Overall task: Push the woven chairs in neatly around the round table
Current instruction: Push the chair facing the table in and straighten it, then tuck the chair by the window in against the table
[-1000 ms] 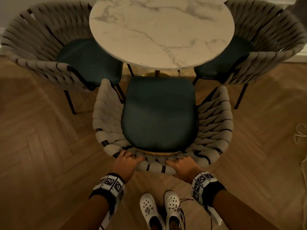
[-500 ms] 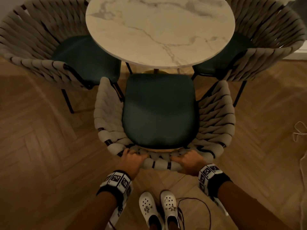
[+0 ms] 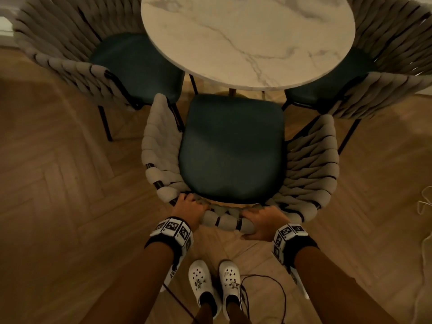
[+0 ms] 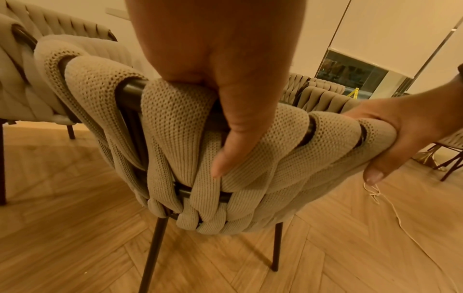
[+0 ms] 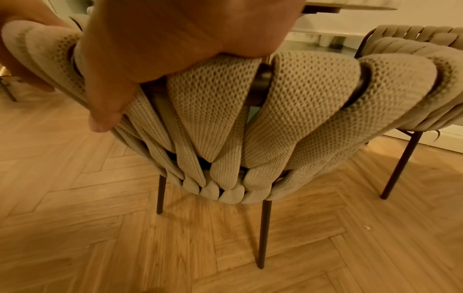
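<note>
Beige knitted straps wrap the dark metal frame of the woven chair [image 3: 236,164] in front of us, and we hold the top of its backrest with both hands. Our left hand [image 3: 189,210] is a grip clenched on the rail, thumb [image 4: 233,138] pressed down the outside of the straps and fingers curled over the inner side; our right hand [image 3: 261,224] clasps the same rail just beside it, thumb [image 5: 105,105] down the outside. The chair's dark teal seat cushion [image 3: 231,148] faces the round marble table [image 3: 247,38], its front edge reaching just about to the rim of that surface, most of the seat still out from under it. Left of the table stands a second woven chair [image 3: 77,54], its seat partly under the marble top; right of the table stands a third woven chair [image 3: 385,57], likewise tucked partly under. All three rest on thin dark legs on the herringbone wood floor [image 3: 58,206]. On the side of the held chair away from the table we see our white clogs [image 3: 215,281], with a thin dark cable [image 3: 264,277] looping on the floor beside them, and a pale cord [image 3: 424,202] lies on the floor well off to the right of the chair.
</note>
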